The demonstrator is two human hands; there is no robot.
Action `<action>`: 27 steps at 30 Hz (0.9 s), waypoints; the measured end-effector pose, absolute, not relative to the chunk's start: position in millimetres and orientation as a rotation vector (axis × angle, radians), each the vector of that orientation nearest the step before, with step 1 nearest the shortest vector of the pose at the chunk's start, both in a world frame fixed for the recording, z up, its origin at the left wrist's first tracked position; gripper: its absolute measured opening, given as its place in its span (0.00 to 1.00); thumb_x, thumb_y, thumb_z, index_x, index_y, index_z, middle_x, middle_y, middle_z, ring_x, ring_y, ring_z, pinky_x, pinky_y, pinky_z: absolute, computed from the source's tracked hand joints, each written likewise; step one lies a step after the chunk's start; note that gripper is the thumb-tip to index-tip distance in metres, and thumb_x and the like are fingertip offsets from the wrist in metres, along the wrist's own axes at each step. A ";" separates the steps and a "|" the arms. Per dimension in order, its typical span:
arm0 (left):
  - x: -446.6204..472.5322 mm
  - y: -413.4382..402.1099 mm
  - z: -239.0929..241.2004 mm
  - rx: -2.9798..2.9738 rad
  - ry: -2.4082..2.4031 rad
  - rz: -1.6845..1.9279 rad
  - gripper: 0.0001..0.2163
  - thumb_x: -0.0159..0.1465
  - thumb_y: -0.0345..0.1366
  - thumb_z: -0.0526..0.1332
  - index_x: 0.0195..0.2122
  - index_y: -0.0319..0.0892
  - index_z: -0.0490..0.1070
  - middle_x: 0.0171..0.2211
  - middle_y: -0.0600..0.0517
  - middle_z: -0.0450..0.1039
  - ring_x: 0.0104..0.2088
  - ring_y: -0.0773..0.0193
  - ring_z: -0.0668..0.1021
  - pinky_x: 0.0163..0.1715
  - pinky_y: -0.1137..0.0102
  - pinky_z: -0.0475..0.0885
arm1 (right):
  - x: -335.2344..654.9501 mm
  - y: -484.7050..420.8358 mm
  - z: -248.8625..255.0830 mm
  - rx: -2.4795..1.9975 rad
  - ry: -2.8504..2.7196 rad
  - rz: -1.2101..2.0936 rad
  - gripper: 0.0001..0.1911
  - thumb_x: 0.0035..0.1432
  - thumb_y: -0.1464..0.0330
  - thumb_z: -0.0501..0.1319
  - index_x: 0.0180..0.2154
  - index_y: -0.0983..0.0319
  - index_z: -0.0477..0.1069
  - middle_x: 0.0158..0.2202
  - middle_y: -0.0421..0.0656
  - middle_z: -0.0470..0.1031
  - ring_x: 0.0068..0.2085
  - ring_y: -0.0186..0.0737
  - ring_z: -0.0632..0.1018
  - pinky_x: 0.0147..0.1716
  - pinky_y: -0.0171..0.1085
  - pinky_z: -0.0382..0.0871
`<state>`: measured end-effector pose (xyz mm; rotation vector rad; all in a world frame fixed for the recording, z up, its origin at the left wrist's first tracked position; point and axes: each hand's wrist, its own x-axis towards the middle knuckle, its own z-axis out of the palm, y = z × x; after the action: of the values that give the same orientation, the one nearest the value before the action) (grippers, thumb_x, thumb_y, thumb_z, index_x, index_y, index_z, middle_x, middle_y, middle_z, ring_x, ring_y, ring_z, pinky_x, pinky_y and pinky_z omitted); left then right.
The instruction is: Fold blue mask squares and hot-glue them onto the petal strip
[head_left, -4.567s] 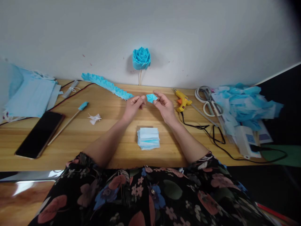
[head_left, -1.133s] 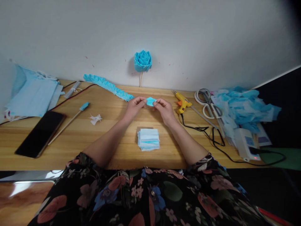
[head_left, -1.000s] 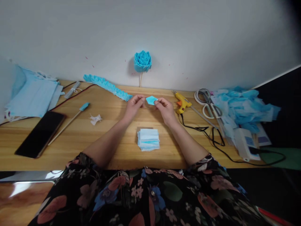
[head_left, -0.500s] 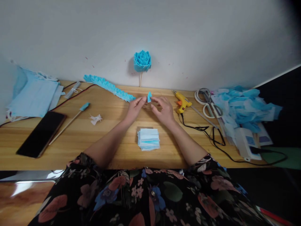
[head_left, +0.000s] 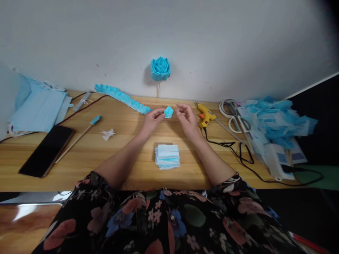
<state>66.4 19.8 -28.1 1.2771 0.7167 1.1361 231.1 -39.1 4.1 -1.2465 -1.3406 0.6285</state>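
Note:
My left hand (head_left: 154, 119) pinches a small folded blue petal (head_left: 168, 112) by its left edge, between thumb and fingertips. The petal has a pointed top and a flat lower edge, and a crease runs down its face. To the right of it, my right hand (head_left: 186, 118) is raised with curved fingers, apart from the petal and holding nothing that I can see. A row of folded blue petals (head_left: 122, 97) ends just beside my left hand. Below both hands lies a stack of cut mask-fabric squares (head_left: 167, 156).
A blue fabric rose (head_left: 160, 68) on a stick stands by the wall. At right are a yellow glue gun (head_left: 206, 114), scissors (head_left: 239, 124) and blue scraps (head_left: 275, 118). At left lie face masks (head_left: 37, 104), a phone (head_left: 46, 151), a blue-tipped stick (head_left: 78, 138) and a white scrap (head_left: 107, 133).
My right hand has moved off the petal, a little to the right. The petal, narrow before, now shows its wider face, still pinched in my left hand.

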 end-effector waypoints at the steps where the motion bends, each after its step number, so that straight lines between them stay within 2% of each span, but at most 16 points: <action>1: 66.8 19.3 -27.2 1.276 0.710 1.124 0.12 0.57 0.40 0.69 0.40 0.41 0.79 0.36 0.51 0.81 0.31 0.67 0.77 0.36 0.70 0.73 | 231.7 -37.9 3.3 -1.221 -1.310 0.706 0.20 0.61 0.53 0.63 0.49 0.57 0.70 0.40 0.42 0.76 0.41 0.39 0.76 0.41 0.39 0.71; 4: 67.4 17.0 -23.2 1.272 0.687 1.082 0.11 0.55 0.38 0.69 0.38 0.41 0.77 0.30 0.54 0.78 0.28 0.69 0.75 0.33 0.72 0.71 | 231.8 -35.4 1.0 -1.172 -1.241 0.902 0.27 0.56 0.51 0.67 0.52 0.56 0.69 0.38 0.40 0.75 0.39 0.39 0.76 0.43 0.40 0.71; 8: 65.6 14.0 -16.5 1.281 0.704 1.061 0.15 0.55 0.37 0.71 0.42 0.41 0.73 0.26 0.57 0.75 0.28 0.70 0.75 0.33 0.73 0.70 | 230.0 -35.1 0.6 -1.157 -1.193 0.966 0.28 0.52 0.52 0.70 0.51 0.56 0.70 0.33 0.38 0.74 0.34 0.38 0.75 0.38 0.39 0.71; 11: 63.2 12.8 -12.3 1.290 0.720 1.076 0.17 0.60 0.45 0.67 0.46 0.42 0.72 0.28 0.55 0.74 0.28 0.69 0.75 0.32 0.72 0.69 | 229.8 -34.9 0.9 -1.157 -1.153 0.941 0.27 0.52 0.53 0.70 0.51 0.56 0.70 0.33 0.38 0.73 0.33 0.36 0.74 0.37 0.38 0.71; 14: 62.6 12.1 -10.2 1.348 0.705 1.039 0.17 0.63 0.50 0.62 0.40 0.41 0.74 0.28 0.53 0.74 0.28 0.68 0.74 0.31 0.71 0.68 | 230.7 -33.8 -0.4 -1.178 -1.140 0.898 0.27 0.53 0.53 0.69 0.51 0.57 0.70 0.32 0.38 0.72 0.33 0.36 0.73 0.37 0.38 0.71; 17: 64.6 11.2 -10.6 1.442 0.686 0.953 0.13 0.60 0.47 0.66 0.33 0.40 0.75 0.28 0.53 0.75 0.30 0.67 0.74 0.34 0.71 0.68 | 231.2 -32.8 -2.5 -1.210 -1.167 0.860 0.27 0.54 0.52 0.67 0.52 0.57 0.69 0.33 0.39 0.73 0.33 0.37 0.74 0.38 0.40 0.72; 20: 67.5 10.8 -13.1 1.472 0.708 0.941 0.10 0.58 0.41 0.68 0.30 0.39 0.74 0.26 0.54 0.73 0.29 0.68 0.72 0.34 0.71 0.66 | 230.4 -32.6 -4.3 -1.236 -1.187 0.838 0.27 0.55 0.53 0.66 0.53 0.57 0.69 0.34 0.40 0.73 0.35 0.39 0.75 0.40 0.41 0.73; 24: 69.3 12.2 -16.7 1.457 0.710 0.972 0.08 0.57 0.38 0.68 0.30 0.39 0.72 0.24 0.57 0.69 0.27 0.70 0.70 0.31 0.72 0.63 | 228.5 -32.1 -6.9 -1.220 -1.177 0.834 0.27 0.55 0.53 0.67 0.53 0.57 0.69 0.35 0.40 0.75 0.36 0.39 0.76 0.42 0.41 0.74; 27: 69.0 13.2 -17.1 1.404 0.663 0.994 0.11 0.56 0.38 0.70 0.33 0.40 0.70 0.25 0.57 0.71 0.27 0.70 0.72 0.31 0.73 0.65 | 227.4 -31.4 -8.9 -1.221 -1.178 0.816 0.27 0.55 0.53 0.66 0.53 0.57 0.68 0.35 0.40 0.75 0.36 0.39 0.76 0.41 0.41 0.73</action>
<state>69.0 13.2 -17.1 1.4035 0.6632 0.9942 227.4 -31.4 -8.9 -1.2213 -1.1777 0.8161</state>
